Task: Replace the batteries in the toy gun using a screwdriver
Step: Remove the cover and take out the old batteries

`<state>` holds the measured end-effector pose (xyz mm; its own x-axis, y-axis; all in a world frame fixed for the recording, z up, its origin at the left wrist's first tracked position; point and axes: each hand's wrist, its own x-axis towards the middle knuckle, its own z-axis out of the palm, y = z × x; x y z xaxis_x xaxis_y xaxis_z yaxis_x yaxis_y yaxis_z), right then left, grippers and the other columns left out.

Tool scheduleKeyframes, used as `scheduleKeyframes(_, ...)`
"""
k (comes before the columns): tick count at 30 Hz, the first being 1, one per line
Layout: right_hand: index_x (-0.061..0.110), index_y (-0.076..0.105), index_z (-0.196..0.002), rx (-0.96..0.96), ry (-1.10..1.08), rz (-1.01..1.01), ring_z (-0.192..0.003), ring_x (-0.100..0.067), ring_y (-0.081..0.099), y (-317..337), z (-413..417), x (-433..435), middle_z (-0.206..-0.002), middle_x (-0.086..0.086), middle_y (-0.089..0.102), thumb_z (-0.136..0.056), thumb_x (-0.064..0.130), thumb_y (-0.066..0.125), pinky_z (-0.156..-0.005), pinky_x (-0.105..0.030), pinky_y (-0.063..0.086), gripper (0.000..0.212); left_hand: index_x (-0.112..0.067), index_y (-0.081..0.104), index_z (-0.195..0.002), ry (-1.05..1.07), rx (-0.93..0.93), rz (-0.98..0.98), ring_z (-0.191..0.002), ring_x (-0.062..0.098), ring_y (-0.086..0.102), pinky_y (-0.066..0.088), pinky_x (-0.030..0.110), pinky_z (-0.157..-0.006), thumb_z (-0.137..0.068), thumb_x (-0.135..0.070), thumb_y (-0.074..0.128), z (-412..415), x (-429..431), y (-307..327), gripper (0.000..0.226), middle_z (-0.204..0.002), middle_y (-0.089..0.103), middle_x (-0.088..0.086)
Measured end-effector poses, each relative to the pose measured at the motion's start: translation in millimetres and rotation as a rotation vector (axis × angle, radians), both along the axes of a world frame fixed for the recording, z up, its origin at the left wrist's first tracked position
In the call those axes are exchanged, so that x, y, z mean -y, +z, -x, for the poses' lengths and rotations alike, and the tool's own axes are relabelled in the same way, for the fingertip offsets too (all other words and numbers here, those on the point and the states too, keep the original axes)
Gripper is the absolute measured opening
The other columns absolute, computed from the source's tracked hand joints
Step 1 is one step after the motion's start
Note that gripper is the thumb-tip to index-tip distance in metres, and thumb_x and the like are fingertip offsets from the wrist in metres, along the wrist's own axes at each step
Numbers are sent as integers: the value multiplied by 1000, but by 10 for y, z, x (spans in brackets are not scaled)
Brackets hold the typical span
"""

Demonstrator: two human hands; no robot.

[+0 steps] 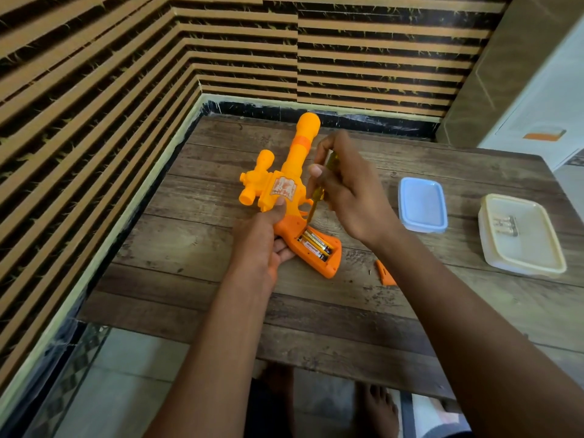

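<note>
An orange and yellow toy gun (286,181) lies on the wooden table (316,311), barrel pointing away from me. Its grip has an open compartment holding batteries (316,246). My left hand (262,245) clasps the gun at the grip. My right hand (347,191) holds a yellow-handled screwdriver (316,200) upright, its tip at the top edge of the battery compartment. The orange compartment cover (385,273) lies on the table to the right of the grip, partly hidden by my right forearm.
A pale blue plastic box (422,205) stands to the right of the gun. Further right is a cream plastic box (521,235) with batteries inside. Striped walls close in the table at the back and left. My feet show below the table's near edge.
</note>
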<state>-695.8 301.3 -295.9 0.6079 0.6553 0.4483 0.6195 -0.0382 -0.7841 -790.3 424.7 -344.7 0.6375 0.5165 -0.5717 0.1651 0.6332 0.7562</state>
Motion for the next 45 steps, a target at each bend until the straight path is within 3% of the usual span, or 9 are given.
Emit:
scheduleKeyframes(4,6,48,-107,80,18,135,-66,-15,68,46,-78,-107,-75,0,69,-107,17,52,-59,-43,53,12,-18,65,-129,2,-3,15,-82,22,79,61,35,-54,-94,-30,74,7,1,-6,39,-111,77,12)
scheduleKeyframes(8,9,45,-101,48,42,213,-57,1,59,91,-140,-188,-60,11,55,-106,11,54,-53,-13,39,11,-19,65,-129,-4,-2,18,-78,23,80,61,34,-54,-94,-30,74,6,-3,-12,38,-111,77,13)
scheduleKeyframes(10,11,43,-100,60,58,252,-58,1,60,119,-156,-246,-62,10,55,-106,11,54,-55,-12,39,13,-19,65,-129,-8,0,19,-75,22,80,61,33,-53,-94,-30,74,0,-1,-5,37,-110,77,13)
scheduleKeyframes(15,3,48,-108,86,90,344,-73,-36,63,157,-196,-396,-78,-22,61,-106,19,53,-64,-52,50,17,-18,65,-129,-10,-23,19,-77,20,79,58,31,-54,-94,-32,74,-12,-3,-5,39,-110,78,12)
scheduleKeyframes(26,-2,52,-114,60,107,516,-67,-10,46,312,-253,-540,-75,2,49,-106,16,54,-58,-29,33,20,-17,66,-129,-2,-50,8,-87,23,76,58,30,-50,-93,-33,74,-33,2,-18,40,-113,76,11)
scheduleKeyframes(31,5,51,-109,35,84,424,-69,-20,66,320,-262,-436,-75,-4,65,-106,16,53,-60,-35,48,12,-17,65,-131,2,-31,13,-86,23,77,59,34,-58,-93,-31,75,-34,-2,-19,41,-112,77,11)
scheduleKeyframes(38,5,55,-116,133,-81,351,-65,-23,64,247,-152,-111,-78,-8,66,-104,16,55,-62,-45,52,17,-18,66,-128,5,-20,17,-87,23,76,59,33,-55,-93,-30,75,-33,-14,-20,39,-116,76,12)
scheduleKeyframes(40,5,57,-114,124,-91,393,-62,-7,58,155,-53,-3,-84,-6,66,-101,8,56,-62,-36,48,13,-18,66,-129,4,-16,10,-86,23,77,60,33,-54,-93,-30,75,-34,-11,-24,39,-116,76,12)
scheduleKeyframes(45,11,66,-103,100,-177,419,-74,-13,55,-58,240,203,-84,7,60,-86,8,73,-61,-10,37,18,-16,66,-126,2,1,6,-77,22,79,62,37,-62,-95,-29,73,-30,-2,-20,34,-106,77,12)
